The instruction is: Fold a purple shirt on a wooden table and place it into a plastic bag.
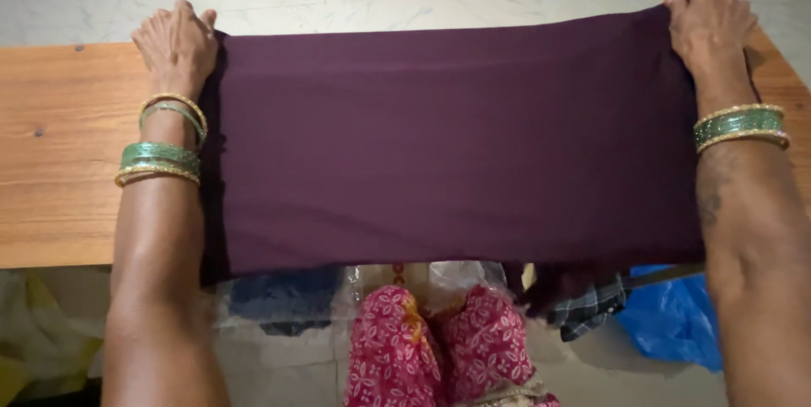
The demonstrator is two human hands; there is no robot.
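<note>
From the head view I see the dark purple cloth point(456, 145) spread flat on the bench point(59, 145), long axis running side to side. My left hand point(176, 44) and right hand point(711, 29) grip its far corners, fingers closed on the cloth, equally near.

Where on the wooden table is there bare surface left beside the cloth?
Bare wood lies outside the left hand, from the maroon cloth to the table edge. A thin strip remains beyond the right hand. The cloth fills the middle; bags crowd the floor below.
</note>
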